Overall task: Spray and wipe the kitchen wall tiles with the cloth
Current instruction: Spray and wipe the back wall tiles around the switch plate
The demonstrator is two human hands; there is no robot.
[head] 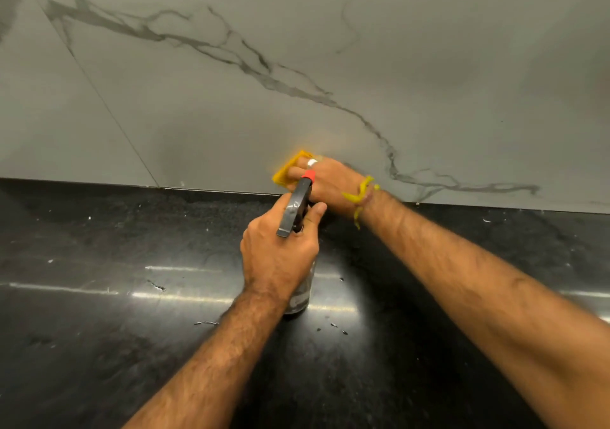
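1. The right hand (pixel 325 182) presses the yellow cloth (pixel 290 171) against the wall tiles (pixel 297 65) just above the desk (pixel 99 263) edge, its fingers mostly hidden — I cannot tell their grip.
2. The left hand (pixel 280 250) is wrapped round the spray bottle (pixel 297 211), nozzle toward 12 o'clock.
3. Risk: a squeeze now would likely wet the knuckles, not tile — the right hand sits just ahead of the nozzle.

1. My right hand (pixel 325 182) presses a yellow cloth (pixel 288 172) flat against the grey marble-veined wall tiles (pixel 297 65), low down, just above the desk (pixel 99 280).
2. My left hand (pixel 280 250) grips a spray bottle (pixel 298 211) standing on the black desk, its red-tipped nozzle pointing at the wall.
3. A yellow thread band (pixel 361 194) circles my right wrist.
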